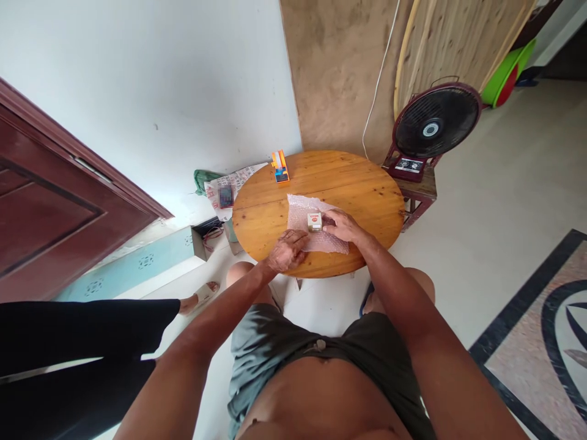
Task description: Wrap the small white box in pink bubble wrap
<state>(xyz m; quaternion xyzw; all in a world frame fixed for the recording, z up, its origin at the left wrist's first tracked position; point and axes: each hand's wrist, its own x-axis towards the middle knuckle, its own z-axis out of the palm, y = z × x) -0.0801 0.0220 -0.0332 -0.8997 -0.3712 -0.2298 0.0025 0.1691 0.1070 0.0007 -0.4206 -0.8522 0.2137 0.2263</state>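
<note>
A small white box (314,221) with a red mark sits on a sheet of pinkish bubble wrap (300,214) spread on a round wooden table (358,189). My right hand (342,225) rests beside the box, its fingers curled against the box's right side. My left hand (288,250) lies on the near left edge of the bubble wrap, fingers bent and pressing it down. I cannot tell whether the left fingers pinch the wrap.
An orange and blue tape dispenser (279,167) stands at the table's far edge. A dark red fan (428,128) sits on a stool to the right. A phone (225,196) lies on paper at left. Another person's dark-clad leg (92,342) and sandalled foot (204,294) reach in from the left.
</note>
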